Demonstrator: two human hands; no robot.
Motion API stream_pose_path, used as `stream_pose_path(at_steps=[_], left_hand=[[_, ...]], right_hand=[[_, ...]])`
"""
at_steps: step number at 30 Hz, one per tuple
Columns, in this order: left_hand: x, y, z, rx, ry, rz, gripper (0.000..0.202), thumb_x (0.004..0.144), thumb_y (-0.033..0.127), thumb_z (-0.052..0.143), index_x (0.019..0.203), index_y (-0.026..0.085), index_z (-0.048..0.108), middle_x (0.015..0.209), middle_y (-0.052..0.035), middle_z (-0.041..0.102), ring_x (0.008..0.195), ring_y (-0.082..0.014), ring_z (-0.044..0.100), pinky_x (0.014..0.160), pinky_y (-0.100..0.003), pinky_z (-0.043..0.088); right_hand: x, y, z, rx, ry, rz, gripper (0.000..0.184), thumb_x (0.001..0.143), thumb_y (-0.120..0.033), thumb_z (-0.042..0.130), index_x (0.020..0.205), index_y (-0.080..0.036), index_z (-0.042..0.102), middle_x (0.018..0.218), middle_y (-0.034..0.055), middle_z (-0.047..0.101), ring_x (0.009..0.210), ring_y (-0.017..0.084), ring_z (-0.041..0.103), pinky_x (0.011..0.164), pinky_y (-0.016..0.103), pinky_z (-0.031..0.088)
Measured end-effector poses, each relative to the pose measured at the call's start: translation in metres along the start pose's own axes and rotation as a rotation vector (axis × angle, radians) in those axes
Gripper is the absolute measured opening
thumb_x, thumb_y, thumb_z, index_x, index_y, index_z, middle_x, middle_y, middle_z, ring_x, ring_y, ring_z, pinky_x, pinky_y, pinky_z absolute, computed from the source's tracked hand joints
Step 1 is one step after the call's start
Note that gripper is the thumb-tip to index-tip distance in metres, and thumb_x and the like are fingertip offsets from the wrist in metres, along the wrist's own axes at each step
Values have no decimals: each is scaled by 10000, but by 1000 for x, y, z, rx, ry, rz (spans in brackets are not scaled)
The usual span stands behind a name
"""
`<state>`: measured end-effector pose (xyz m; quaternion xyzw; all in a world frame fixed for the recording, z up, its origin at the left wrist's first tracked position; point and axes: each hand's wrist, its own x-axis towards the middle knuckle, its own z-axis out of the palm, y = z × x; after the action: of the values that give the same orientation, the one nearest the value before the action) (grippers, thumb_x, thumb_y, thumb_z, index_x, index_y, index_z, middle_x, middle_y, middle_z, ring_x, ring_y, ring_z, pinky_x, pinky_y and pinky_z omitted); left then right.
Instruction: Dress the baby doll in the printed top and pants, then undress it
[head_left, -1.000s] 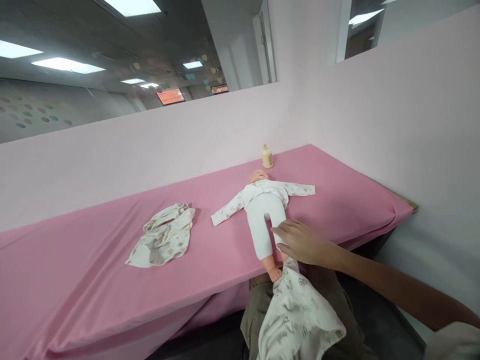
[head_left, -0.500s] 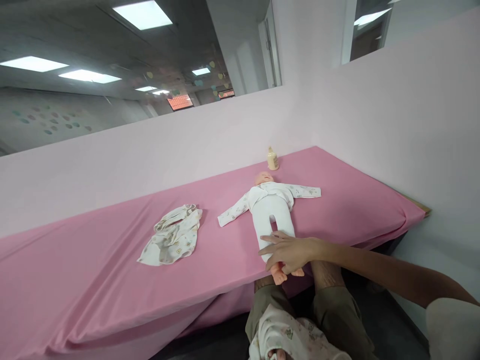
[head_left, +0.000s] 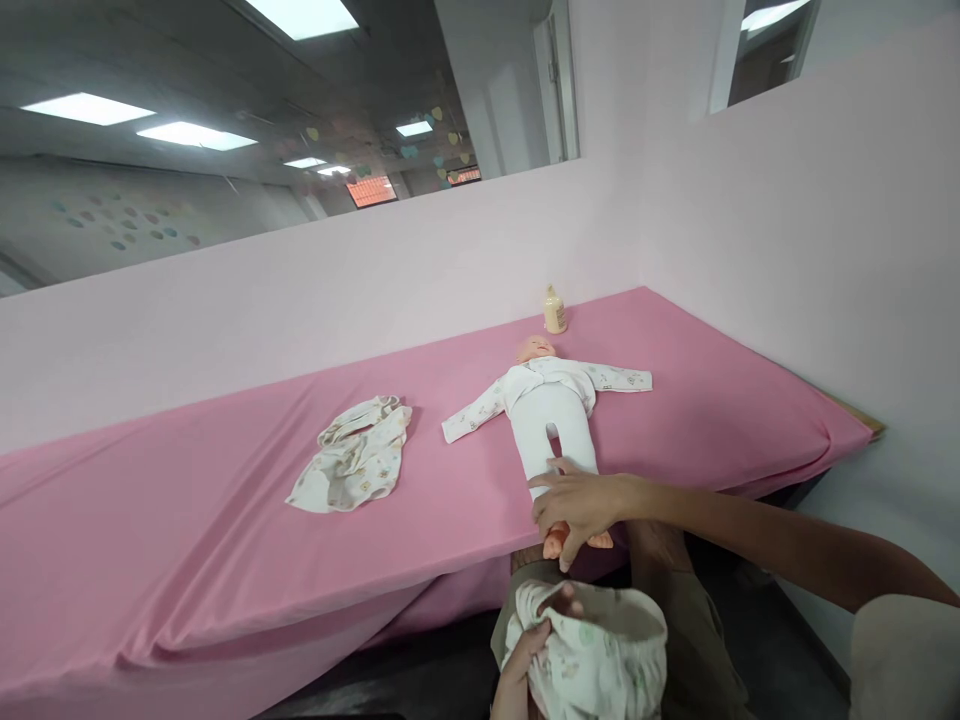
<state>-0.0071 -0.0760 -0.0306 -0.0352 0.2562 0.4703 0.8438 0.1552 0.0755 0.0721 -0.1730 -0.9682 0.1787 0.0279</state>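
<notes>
A baby doll [head_left: 553,412] in a white top and white tights lies on its back on the pink-covered table [head_left: 225,540], head toward the wall, feet at the near edge. My right hand [head_left: 581,503] rests over the doll's lower legs and ankles, fingers wrapped about them. Below the table edge my left hand [head_left: 529,652] is closed on a bunched white printed garment [head_left: 600,655] held over my lap.
A second crumpled printed garment [head_left: 354,466] lies on the table left of the doll. A small cream bottle [head_left: 555,310] stands by the pink wall behind the doll's head. The table's right end [head_left: 862,425] meets the side wall.
My right hand has stayed on the doll's lower legs. The printed garment has risen from my lap, and my left hand now shows gripping it.
</notes>
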Motion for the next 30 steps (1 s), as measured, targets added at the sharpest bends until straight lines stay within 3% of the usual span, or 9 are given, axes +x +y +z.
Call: stream_pose_path(at_steps=[4,7,9,14,18,20,24,27,30], left_hand=[[7,-3,8,63,39,77,222,900,168,545,917,103,756,980,-119,743,1006,-259,687,1009,-390,470],[8,-6,19,57,39,149,238,919,155,516,925,109,750,987,-100,745,1027,-236,680,1024,-376,456],[10,-7,23,55,-5,160,258,931,153,490,956,120,744,1036,-95,736,1074,-232,660,1032,-371,449],[16,-8,28,34,-91,174,294,954,183,454,1014,145,740,1108,-82,718,1146,-226,621,1068,-360,421],[15,-6,41,39,-41,201,271,946,182,485,1054,152,731,1138,-81,708,1149,-229,620,1081,-371,412],[14,-3,48,39,-45,231,271,943,176,488,1079,164,722,1163,-78,698,1169,-233,607,1079,-377,415],[16,4,50,16,-91,248,284,941,172,481,1116,171,704,1200,-85,679,1210,-233,577,1074,-368,416],[18,7,48,9,-137,225,303,952,191,465,1167,175,678,1192,-90,680,1146,-204,619,1064,-355,422],[19,7,50,38,-152,215,327,961,226,455,1220,180,648,1197,-94,674,1092,-196,644,1059,-371,426]], right_hand=[[-6,0,1,13,35,-26,207,705,-382,753,812,-213,698,1066,41,688,1281,301,419,1070,483,265],[-12,-1,-1,-6,58,-7,301,698,-265,731,994,-217,697,1300,84,589,1359,300,364,1081,469,288],[-15,-5,-2,-59,63,25,328,688,-163,700,1011,-224,693,1381,89,521,1385,299,333,1084,464,294],[-13,-13,-3,-235,55,67,303,669,-36,633,917,-201,689,1347,117,513,1378,298,316,1033,435,347],[-10,-10,-3,-206,87,39,413,666,1,586,1004,-218,678,1403,95,472,1384,299,295,1029,428,349],[-13,-10,-4,-126,123,33,463,701,10,548,1085,-222,658,1384,91,488,1346,276,354,1025,414,362],[-28,-23,-6,179,303,189,315,869,-138,492,1151,-196,619,1237,92,563,1142,198,522,977,354,414],[-42,-39,-3,400,414,382,228,924,-334,485,976,-182,648,1007,62,614,946,172,574,848,313,454],[-50,-54,6,444,368,471,341,849,-514,575,778,-182,607,830,36,589,830,184,544,765,321,443]])
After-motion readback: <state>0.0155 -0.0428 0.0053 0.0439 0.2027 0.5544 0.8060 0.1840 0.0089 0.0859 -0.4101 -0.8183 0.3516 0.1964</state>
